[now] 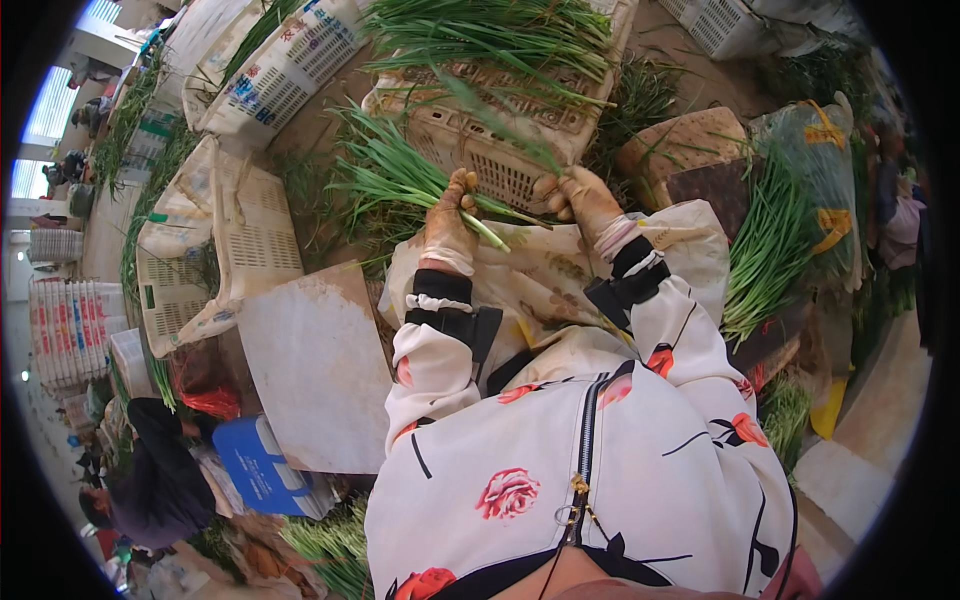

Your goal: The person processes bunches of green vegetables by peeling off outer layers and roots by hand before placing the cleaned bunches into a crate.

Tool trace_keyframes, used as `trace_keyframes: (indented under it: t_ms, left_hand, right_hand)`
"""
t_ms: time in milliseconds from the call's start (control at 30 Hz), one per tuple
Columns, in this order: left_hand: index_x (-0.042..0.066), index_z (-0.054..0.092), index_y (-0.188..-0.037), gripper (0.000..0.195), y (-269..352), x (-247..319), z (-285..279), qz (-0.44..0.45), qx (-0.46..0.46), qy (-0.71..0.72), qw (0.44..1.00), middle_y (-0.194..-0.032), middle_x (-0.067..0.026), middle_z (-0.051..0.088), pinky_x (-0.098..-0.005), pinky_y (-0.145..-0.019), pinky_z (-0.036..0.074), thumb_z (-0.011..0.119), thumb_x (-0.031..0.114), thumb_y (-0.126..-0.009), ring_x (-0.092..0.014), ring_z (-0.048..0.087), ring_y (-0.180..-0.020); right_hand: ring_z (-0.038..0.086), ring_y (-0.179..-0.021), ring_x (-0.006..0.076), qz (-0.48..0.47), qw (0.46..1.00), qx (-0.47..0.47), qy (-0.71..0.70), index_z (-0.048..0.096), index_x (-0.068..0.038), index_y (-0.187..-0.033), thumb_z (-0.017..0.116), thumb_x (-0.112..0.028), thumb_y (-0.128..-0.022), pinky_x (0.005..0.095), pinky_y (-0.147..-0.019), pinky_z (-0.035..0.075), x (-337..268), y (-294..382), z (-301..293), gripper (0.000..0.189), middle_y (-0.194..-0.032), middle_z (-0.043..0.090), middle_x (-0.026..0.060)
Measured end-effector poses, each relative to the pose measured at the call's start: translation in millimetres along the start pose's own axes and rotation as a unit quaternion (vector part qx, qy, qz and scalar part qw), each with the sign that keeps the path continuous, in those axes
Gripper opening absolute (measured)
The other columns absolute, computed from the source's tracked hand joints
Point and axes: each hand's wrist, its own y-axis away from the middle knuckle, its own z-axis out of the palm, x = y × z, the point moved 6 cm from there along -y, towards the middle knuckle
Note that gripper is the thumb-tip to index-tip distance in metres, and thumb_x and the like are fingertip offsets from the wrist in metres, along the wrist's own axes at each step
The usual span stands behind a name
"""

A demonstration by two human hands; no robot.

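My left hand (448,221), in a soiled glove, grips a small bunch of long green leafy stalks (401,165), probably chives. Their pale cut ends stick out toward my lap, and the leaves fan out to the far left. In my right hand (589,196), also gloved, are a few thin green leaves (517,139), blurred and trailing up over a crate. That cream plastic crate (480,169) lies bottom up just beyond both hands. A heap of the same greens (495,34) rests on it. A stained floral cloth (555,262) covers my lap.
White slotted crates (259,217) stand at the left, beside a pale board (319,367) and a blue box (259,469). Another bunch of greens (772,247) lies right, against a clear plastic bag (832,195). A foam block (686,142) sits nearer. A person (161,480) is at lower left.
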Motion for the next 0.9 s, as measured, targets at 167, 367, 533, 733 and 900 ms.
trace_keyframes:
  t_ms: [167,367,533,733,900]
  left_hand:
    - [0.006,0.058,-0.096,0.015,-6,-1,-3,-0.001,-0.01,-0.008,1.0,-0.085,-0.0025,0.06,-0.0164,-0.047,0.037,0.054,0.011,-0.083,-0.006,0.045,-0.054]
    - [0.012,0.052,-0.103,0.039,-36,-17,-39,-0.029,-0.034,-0.156,0.987,-0.096,-0.0046,0.051,-0.037,-0.078,0.041,0.055,0.042,-0.079,-0.021,0.048,-0.09]
    - [0.012,0.054,-0.088,0.012,-28,-1,-28,-0.016,-0.038,-0.077,0.996,-0.073,0.0045,0.053,-0.024,-0.071,0.043,0.049,0.022,-0.084,-0.008,0.051,-0.07]
    - [0.007,0.057,-0.094,0.015,-53,-6,-36,0.011,-0.069,0.008,0.998,-0.084,0.0,0.061,-0.0184,-0.063,0.047,0.049,0.016,-0.085,-0.007,0.055,-0.066]
    - [0.008,0.058,-0.087,0.009,-38,-4,-25,-0.008,-0.032,0.013,0.999,-0.075,0.0011,0.06,-0.0166,-0.055,0.047,0.056,0.015,-0.081,-0.005,0.052,-0.056]
  right_hand:
    - [0.058,-0.08,0.0215,-0.144,0.963,0.038,0.222,0.06,-0.006,-0.089,0.053,-0.028,-0.08,0.031,-0.071,0.044,-14,0,19,0.026,-0.085,0.061,0.0124]
    - [0.059,-0.068,0.0275,-0.224,0.882,0.129,0.394,0.065,-0.011,-0.074,0.062,-0.035,-0.059,0.0378,-0.059,0.045,-2,-10,48,0.028,-0.072,0.061,0.0106]
    - [0.056,-0.071,0.0303,-0.236,0.863,0.17,0.413,0.056,-0.007,-0.082,0.058,-0.021,-0.066,0.0382,-0.066,0.043,-10,-7,25,0.021,-0.071,0.058,0.0148]
    - [0.057,-0.073,0.0279,-0.117,0.916,0.359,0.135,0.057,-0.006,-0.081,0.062,-0.037,-0.073,0.0338,-0.067,0.042,-31,40,-85,0.032,-0.073,0.059,0.0138]
    - [0.057,-0.069,0.0236,-0.069,0.953,0.225,0.189,0.058,-0.005,-0.082,0.056,-0.05,-0.075,0.0332,-0.064,0.042,-32,25,-67,0.046,-0.069,0.059,0.0128]
